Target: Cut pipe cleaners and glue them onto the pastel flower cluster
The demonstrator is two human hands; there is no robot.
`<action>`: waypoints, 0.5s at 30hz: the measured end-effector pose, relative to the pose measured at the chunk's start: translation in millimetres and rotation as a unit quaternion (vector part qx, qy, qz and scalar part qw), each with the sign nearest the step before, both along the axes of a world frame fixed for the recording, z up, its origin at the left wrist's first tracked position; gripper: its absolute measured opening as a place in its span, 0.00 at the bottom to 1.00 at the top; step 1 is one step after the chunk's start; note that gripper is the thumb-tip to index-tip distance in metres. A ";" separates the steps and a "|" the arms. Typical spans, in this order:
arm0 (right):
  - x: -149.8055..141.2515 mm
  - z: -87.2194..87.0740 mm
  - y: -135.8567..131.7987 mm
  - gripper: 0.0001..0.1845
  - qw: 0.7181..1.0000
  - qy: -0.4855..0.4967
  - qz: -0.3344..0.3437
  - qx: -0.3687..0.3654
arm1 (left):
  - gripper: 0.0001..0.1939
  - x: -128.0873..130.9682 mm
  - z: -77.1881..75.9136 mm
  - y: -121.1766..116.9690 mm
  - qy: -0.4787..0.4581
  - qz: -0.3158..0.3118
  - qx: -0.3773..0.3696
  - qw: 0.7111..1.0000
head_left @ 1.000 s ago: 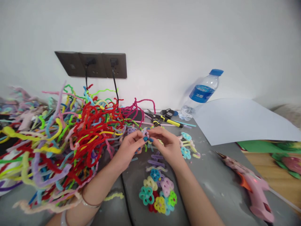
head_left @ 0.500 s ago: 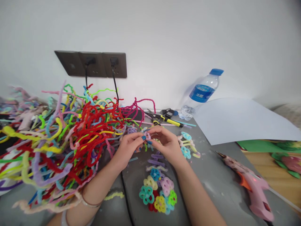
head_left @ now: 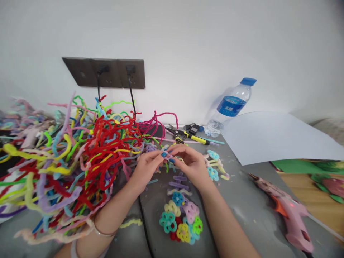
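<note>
Between the fingertips of both hands is a small looped piece of light pink pipe cleaner. My left hand pinches it from the left, thumb and index finger closed on it. My right hand grips its other side with thumb and fingertips. Just nearer to me lie short purple pipe cleaner pieces. Below them is a cluster of colourful pipe cleaner flowers. Right of my right hand are light-blue flowers with pale stems. Other small pieces behind my fingers are partly hidden.
A large tangled heap of pipe cleaners covers the left. Yellow-handled pliers lie at the back beside a tilted water bottle. At right are white paper and a pink glue gun. A black cable crosses the table.
The pink loop has turned slightly between my fingers and shows more of its opening. Both hands stay in nearly the same place.
</note>
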State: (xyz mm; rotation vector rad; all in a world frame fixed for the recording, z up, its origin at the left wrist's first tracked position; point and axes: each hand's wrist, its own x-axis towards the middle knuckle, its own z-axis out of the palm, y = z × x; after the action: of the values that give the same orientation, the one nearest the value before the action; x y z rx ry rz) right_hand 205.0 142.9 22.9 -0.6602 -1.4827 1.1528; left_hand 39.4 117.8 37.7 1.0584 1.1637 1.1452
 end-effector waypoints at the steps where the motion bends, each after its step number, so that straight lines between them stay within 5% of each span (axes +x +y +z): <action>1: 0.0 0.0 0.0 0.09 1.000 -0.003 -0.005 0.000 | 0.18 -0.1 0.1 0.0 0.003 0.000 0.004 1.000; 15: 1.7 -0.4 4.6 0.16 0.996 -0.008 0.018 -0.087 | 0.16 -1.2 4.0 0.9 0.056 -0.018 0.090 0.994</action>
State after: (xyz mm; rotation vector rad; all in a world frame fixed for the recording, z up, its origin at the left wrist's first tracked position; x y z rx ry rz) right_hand 206.7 147.5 22.4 -0.7654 -1.4228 1.3190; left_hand 38.2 118.6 41.7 1.2899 1.1404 1.1915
